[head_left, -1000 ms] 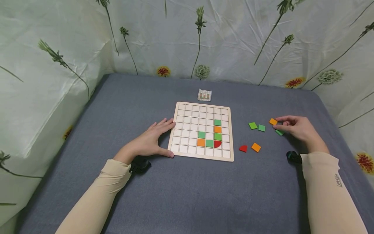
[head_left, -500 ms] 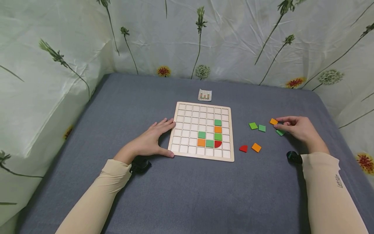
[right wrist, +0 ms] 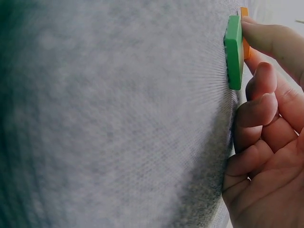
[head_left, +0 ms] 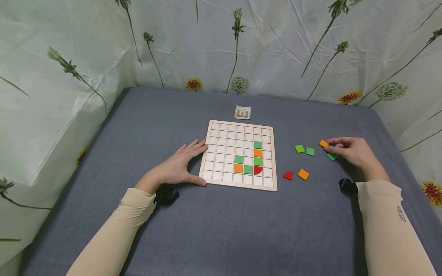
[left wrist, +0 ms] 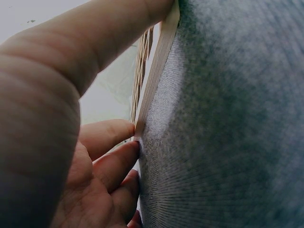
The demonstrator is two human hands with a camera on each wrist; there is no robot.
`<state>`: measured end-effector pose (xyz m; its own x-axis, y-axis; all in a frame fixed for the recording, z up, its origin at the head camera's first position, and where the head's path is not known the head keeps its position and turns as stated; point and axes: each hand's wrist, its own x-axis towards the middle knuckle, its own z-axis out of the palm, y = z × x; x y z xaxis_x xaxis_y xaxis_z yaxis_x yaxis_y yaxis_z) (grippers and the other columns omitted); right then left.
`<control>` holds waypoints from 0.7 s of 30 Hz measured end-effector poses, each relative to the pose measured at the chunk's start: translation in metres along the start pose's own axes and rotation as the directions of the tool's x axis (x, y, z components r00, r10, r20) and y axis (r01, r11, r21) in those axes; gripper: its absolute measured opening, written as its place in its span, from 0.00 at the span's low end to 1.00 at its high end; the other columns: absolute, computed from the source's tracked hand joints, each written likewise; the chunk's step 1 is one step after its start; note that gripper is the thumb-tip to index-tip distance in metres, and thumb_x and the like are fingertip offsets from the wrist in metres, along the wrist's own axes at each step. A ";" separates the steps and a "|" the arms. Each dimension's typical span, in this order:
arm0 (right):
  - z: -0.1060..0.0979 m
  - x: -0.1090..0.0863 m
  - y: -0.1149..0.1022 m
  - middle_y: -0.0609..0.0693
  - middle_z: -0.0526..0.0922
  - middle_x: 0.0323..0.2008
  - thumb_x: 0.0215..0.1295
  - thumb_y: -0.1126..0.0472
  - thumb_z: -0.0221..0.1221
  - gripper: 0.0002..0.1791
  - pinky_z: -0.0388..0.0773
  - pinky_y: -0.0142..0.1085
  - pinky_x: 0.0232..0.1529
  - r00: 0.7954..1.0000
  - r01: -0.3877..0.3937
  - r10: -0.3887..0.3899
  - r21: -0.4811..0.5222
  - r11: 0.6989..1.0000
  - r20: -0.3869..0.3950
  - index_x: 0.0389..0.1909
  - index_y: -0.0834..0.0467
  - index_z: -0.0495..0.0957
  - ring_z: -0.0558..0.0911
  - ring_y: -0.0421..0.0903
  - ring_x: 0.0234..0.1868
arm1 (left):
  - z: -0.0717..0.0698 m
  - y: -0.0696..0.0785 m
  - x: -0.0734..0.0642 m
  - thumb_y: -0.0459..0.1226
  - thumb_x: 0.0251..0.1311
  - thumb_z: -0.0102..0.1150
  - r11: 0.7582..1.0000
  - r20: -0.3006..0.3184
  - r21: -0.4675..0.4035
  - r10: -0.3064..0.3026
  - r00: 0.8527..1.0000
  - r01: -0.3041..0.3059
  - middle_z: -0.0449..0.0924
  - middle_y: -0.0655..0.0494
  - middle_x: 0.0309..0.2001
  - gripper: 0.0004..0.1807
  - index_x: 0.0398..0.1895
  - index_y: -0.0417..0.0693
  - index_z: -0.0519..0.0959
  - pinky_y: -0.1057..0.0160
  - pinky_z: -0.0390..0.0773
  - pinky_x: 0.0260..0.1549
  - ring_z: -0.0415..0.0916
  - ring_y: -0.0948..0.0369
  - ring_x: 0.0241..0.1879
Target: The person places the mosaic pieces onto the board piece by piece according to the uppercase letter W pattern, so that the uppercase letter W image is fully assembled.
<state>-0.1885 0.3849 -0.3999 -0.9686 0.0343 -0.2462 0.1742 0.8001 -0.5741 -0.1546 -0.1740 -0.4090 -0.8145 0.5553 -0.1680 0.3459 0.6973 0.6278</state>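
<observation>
My left hand (head_left: 176, 165) lies along the left edge of a wooden grid board (head_left: 238, 186) in the head view, thumb near the front corner and fingers spread. In the left wrist view its thumb and fingertips touch the board's edge. My right hand (head_left: 357, 156) pinches an orange square tile (head_left: 323, 143) between thumb and index finger. A green tile (head_left: 332, 156) lies below that thumb, partly covered by it in the head view. On the board sit several tiles, among them a red quarter-round tile (head_left: 258, 170) and an orange tile (head_left: 238, 168).
Two green tiles, one bright (head_left: 299, 148) and one darker (head_left: 310, 151), lie between board and right hand. Closer to me are a red quarter-round piece (head_left: 288, 175) and an orange square (head_left: 303, 174). A small pattern card (head_left: 243, 112) rests behind the board on the grey cloth.
</observation>
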 end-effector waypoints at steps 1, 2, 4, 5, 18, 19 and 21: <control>0.000 0.000 0.000 0.30 0.74 0.25 0.74 0.42 0.66 0.35 0.62 0.37 0.29 1.000 0.001 -0.001 -0.001 1.000 -0.001 0.66 0.66 0.80 0.67 0.34 0.29 | 0.000 0.000 0.000 0.54 0.48 0.86 1.000 0.001 0.000 -0.001 1.000 0.001 0.47 0.52 0.89 0.67 0.88 0.49 0.55 0.37 0.36 0.86 0.38 0.48 0.89; 0.000 0.000 0.000 0.31 0.74 0.25 0.74 0.42 0.66 0.34 0.62 0.37 0.29 1.000 0.003 -0.003 -0.003 1.000 -0.001 0.66 0.66 0.80 0.67 0.34 0.29 | 0.000 0.000 0.000 0.54 0.48 0.86 1.000 0.001 0.001 -0.003 1.000 0.003 0.47 0.52 0.89 0.67 0.88 0.49 0.55 0.37 0.37 0.86 0.38 0.48 0.89; -0.001 0.000 -0.001 0.31 0.74 0.25 0.74 0.41 0.66 0.35 0.62 0.36 0.29 1.000 0.004 -0.004 -0.004 1.000 -0.001 0.65 0.66 0.80 0.67 0.34 0.29 | 0.000 0.000 0.001 0.54 0.48 0.86 1.000 0.002 0.001 -0.005 1.000 0.005 0.47 0.52 0.89 0.67 0.88 0.49 0.55 0.37 0.36 0.86 0.38 0.48 0.89; -0.001 0.000 -0.002 0.31 0.74 0.25 0.74 0.41 0.66 0.35 0.62 0.36 0.30 1.000 0.004 -0.004 -0.004 1.000 0.000 0.65 0.66 0.80 0.67 0.35 0.29 | 0.000 0.000 0.001 0.54 0.48 0.86 1.000 0.001 0.001 -0.006 1.000 0.006 0.47 0.52 0.89 0.67 0.88 0.49 0.55 0.37 0.36 0.86 0.38 0.48 0.89; -0.005 -0.002 -0.017 0.34 0.75 0.25 0.73 0.40 0.67 0.33 0.65 0.36 0.28 0.998 0.056 -0.056 0.012 0.998 -0.018 0.64 0.64 0.81 0.68 0.36 0.27 | 0.001 -0.001 0.000 0.55 0.48 0.86 1.000 0.001 -0.004 -0.002 1.000 0.002 0.47 0.52 0.89 0.67 0.88 0.50 0.55 0.37 0.36 0.86 0.37 0.48 0.89; -0.005 -0.002 -0.019 0.34 0.75 0.25 0.73 0.40 0.67 0.33 0.65 0.36 0.28 0.998 0.059 -0.058 0.011 0.998 -0.023 0.63 0.64 0.82 0.68 0.36 0.27 | 0.001 -0.001 0.000 0.55 0.48 0.86 1.000 0.000 -0.003 -0.002 1.000 0.002 0.47 0.52 0.89 0.67 0.88 0.50 0.55 0.37 0.36 0.86 0.37 0.48 0.89; -0.005 -0.002 -0.025 0.36 0.75 0.26 0.73 0.40 0.67 0.34 0.65 0.37 0.28 0.998 0.062 -0.062 0.015 0.998 -0.032 0.64 0.63 0.82 0.68 0.37 0.27 | 0.001 -0.002 0.000 0.55 0.48 0.86 1.000 0.000 0.000 -0.001 1.000 0.001 0.47 0.52 0.89 0.67 0.88 0.50 0.55 0.37 0.36 0.86 0.37 0.48 0.89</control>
<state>-0.1914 0.3676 -0.3814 -0.9827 0.0036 -0.1852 0.1160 0.7914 -0.6002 -0.1548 -0.1747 -0.4107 -0.8149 0.5546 -0.1686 0.3449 0.6976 0.6280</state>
